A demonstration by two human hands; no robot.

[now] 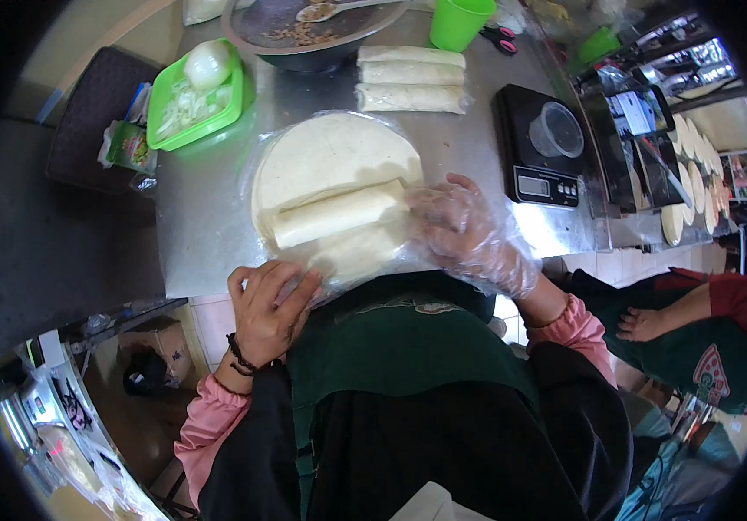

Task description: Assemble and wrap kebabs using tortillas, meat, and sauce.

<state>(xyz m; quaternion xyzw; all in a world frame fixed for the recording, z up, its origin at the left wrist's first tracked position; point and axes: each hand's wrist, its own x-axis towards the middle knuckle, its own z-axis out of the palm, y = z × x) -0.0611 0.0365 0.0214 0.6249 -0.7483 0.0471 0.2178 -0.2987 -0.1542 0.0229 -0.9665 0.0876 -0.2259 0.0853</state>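
A rolled tortilla wrap (341,213) lies across a stack of round flatbreads (341,146) on clear plastic film. Beyond its near side, more flatbread shows through the film. My right hand (461,225), in a loose clear plastic glove, is at the roll's right end, its fingers partly curled; whether they grip it is hard to tell. My left hand (272,306) is bare, with a dark bracelet at the wrist. Its fingertips hold the clear plastic film (328,286) at the table's near edge, left of the flatbread. Several finished film-wrapped rolls (412,81) lie side by side farther back.
A wide pan (256,29) of filling with a spoon stands at the back. At left is a green tray (233,107) with onion. A green cup (461,23), scissors (502,40) and a kitchen scale (546,187) bearing a plastic tub (555,130) are right. A co-worker's hand (641,323) shows.
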